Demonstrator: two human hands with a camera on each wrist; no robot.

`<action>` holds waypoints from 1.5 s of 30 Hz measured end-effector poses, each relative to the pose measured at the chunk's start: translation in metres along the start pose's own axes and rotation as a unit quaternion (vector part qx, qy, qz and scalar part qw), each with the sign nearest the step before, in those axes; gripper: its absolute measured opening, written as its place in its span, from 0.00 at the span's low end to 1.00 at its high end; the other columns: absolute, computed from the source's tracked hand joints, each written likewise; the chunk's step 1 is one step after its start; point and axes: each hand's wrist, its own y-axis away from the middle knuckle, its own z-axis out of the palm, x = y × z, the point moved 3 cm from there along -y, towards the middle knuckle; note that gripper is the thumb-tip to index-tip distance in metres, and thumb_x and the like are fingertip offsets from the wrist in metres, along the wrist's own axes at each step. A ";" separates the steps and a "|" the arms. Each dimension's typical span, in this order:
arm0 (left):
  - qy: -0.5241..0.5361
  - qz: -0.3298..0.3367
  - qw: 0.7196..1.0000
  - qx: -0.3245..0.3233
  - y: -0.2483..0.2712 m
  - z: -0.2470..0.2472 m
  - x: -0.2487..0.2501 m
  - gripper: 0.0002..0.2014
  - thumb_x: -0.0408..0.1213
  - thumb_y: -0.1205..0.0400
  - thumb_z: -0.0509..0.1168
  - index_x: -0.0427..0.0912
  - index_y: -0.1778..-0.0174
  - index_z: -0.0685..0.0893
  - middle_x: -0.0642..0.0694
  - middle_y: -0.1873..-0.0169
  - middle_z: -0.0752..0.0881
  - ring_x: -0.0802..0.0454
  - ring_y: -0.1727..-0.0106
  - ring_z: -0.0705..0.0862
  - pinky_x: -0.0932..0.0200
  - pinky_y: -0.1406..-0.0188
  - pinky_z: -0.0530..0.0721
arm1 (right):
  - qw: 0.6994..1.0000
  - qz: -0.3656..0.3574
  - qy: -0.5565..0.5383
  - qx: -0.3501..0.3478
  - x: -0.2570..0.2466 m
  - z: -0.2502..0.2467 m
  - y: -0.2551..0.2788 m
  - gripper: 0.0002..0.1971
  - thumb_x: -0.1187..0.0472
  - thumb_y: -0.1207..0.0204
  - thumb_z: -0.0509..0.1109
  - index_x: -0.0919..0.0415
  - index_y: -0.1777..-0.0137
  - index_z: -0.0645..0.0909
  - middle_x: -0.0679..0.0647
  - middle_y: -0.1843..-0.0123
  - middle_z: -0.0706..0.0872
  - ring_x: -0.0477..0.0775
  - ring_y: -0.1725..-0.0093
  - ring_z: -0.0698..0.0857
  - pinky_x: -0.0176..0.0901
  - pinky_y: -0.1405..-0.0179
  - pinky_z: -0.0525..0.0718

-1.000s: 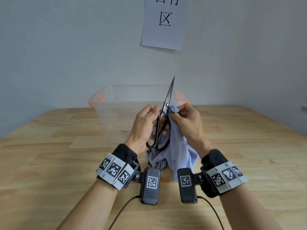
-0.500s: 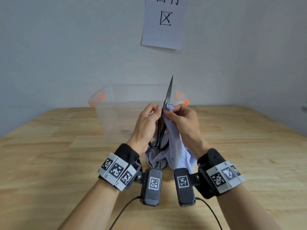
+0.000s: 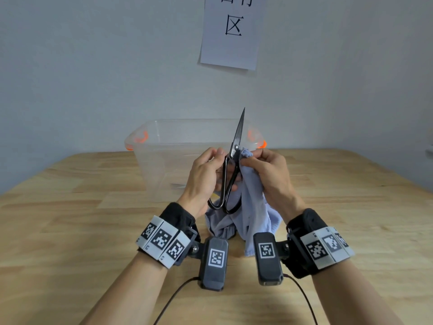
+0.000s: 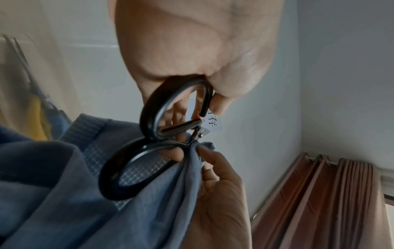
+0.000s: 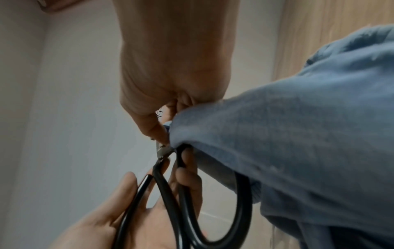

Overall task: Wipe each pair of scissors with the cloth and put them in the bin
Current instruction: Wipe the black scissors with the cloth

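Spanning the whole foreground, the wooden tabletop [image 3: 70,231] carries a clear plastic bin [image 3: 168,160] with orange handles at its far side, under a paper sign [image 3: 232,31] on the grey wall. A blue-grey cloth [image 3: 251,214] hangs from the right hand down to the tabletop, bunching there between the two wrists. In front of the bin, well above the tabletop, black-handled scissors [image 3: 230,181] are held upright, blades together and tip pointing up. The left hand [image 3: 202,177] has its grip clenched round the handle loops, fingers curled just below the pivot, wrist raised. The right hand [image 3: 269,174] pinches a fold of the cloth against the scissors right at the pivot, thumb and fingers pressed together. Both forearms rise from the near edge and meet at the middle.
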 end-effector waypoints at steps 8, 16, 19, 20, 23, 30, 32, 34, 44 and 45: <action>-0.012 0.013 1.000 -0.019 -0.001 0.004 -0.001 0.12 0.39 0.08 0.56 0.39 0.56 0.75 0.36 0.61 0.85 0.41 0.62 0.81 0.50 0.65 0.82 | 0.999 -0.006 -0.035 -0.033 0.002 0.012 0.005 0.06 0.70 0.23 0.75 0.74 0.56 0.82 0.67 0.62 0.86 0.64 0.64 0.87 0.57 0.67 0.89; -0.028 0.014 0.999 -0.024 0.000 0.005 -0.001 0.12 0.39 0.08 0.54 0.34 0.52 0.74 0.37 0.59 0.80 0.41 0.61 0.80 0.54 0.73 0.81 | 0.994 -0.080 0.079 -0.016 -0.001 0.011 0.003 0.09 0.65 0.24 0.78 0.69 0.61 0.83 0.72 0.61 0.88 0.69 0.65 0.88 0.64 0.64 0.88; -0.037 0.007 0.999 -0.023 0.000 0.004 -0.003 0.13 0.38 0.08 0.54 0.32 0.52 0.73 0.36 0.58 0.80 0.40 0.61 0.78 0.58 0.77 0.80 | 0.991 -0.083 0.105 -0.027 -0.001 0.008 0.004 0.09 0.66 0.23 0.77 0.69 0.61 0.83 0.68 0.63 0.89 0.61 0.68 0.89 0.62 0.65 0.89; -0.036 0.005 0.999 -0.022 -0.001 0.004 -0.003 0.12 0.38 0.08 0.54 0.33 0.53 0.74 0.36 0.58 0.80 0.40 0.61 0.78 0.57 0.75 0.81 | 0.991 -0.076 0.105 -0.033 0.000 0.008 0.004 0.09 0.68 0.23 0.77 0.71 0.60 0.82 0.66 0.64 0.89 0.59 0.70 0.89 0.60 0.68 0.90; -0.033 0.004 0.999 -0.018 -0.002 0.002 -0.002 0.13 0.39 0.08 0.55 0.40 0.58 0.74 0.36 0.58 0.82 0.41 0.60 0.81 0.50 0.68 0.85 | 0.994 -0.064 0.081 -0.043 0.000 0.007 0.007 0.08 0.71 0.23 0.75 0.74 0.60 0.81 0.63 0.65 0.89 0.57 0.73 0.90 0.47 0.78 0.88; -0.013 0.008 1.000 -0.009 -0.001 0.000 -0.002 0.11 0.37 0.08 0.55 0.38 0.53 0.76 0.45 0.67 0.86 0.47 0.67 0.85 0.50 0.71 0.88 | 0.997 -0.040 0.071 -0.011 0.004 0.003 0.001 0.06 0.70 0.26 0.78 0.71 0.63 0.86 0.59 0.67 0.88 0.49 0.69 0.86 0.42 0.66 0.84; -0.010 0.007 1.000 -0.015 -0.001 0.000 -0.003 0.11 0.37 0.08 0.54 0.37 0.53 0.76 0.46 0.67 0.87 0.47 0.66 0.86 0.51 0.71 0.88 | 0.998 -0.031 0.057 -0.008 0.005 0.001 0.000 0.09 0.70 0.26 0.77 0.64 0.68 0.85 0.59 0.68 0.87 0.52 0.66 0.84 0.47 0.62 0.83; -0.008 0.008 1.000 -0.021 0.000 0.000 -0.003 0.11 0.37 0.08 0.54 0.38 0.53 0.76 0.40 0.62 0.88 0.44 0.64 0.86 0.51 0.71 0.88 | 0.999 -0.024 0.034 -0.031 0.003 0.001 0.001 0.11 0.70 0.26 0.77 0.62 0.69 0.85 0.59 0.68 0.87 0.54 0.67 0.85 0.50 0.62 0.85; -0.005 0.012 0.999 -0.037 -0.002 0.000 -0.004 0.09 0.37 0.08 0.55 0.38 0.50 0.76 0.35 0.57 0.86 0.40 0.61 0.88 0.51 0.66 0.88 | 1.000 0.004 -0.012 0.001 0.002 0.000 0.000 0.17 0.72 0.26 0.74 0.56 0.75 0.83 0.67 0.66 0.85 0.63 0.64 0.84 0.65 0.55 0.85; -0.004 0.011 0.999 -0.037 -0.001 0.000 -0.005 0.08 0.37 0.08 0.55 0.38 0.50 0.76 0.35 0.57 0.86 0.40 0.61 0.88 0.51 0.66 0.89 | 1.000 0.005 -0.019 0.010 0.002 -0.001 0.000 0.16 0.73 0.26 0.74 0.58 0.74 0.82 0.66 0.68 0.84 0.62 0.67 0.84 0.59 0.60 0.86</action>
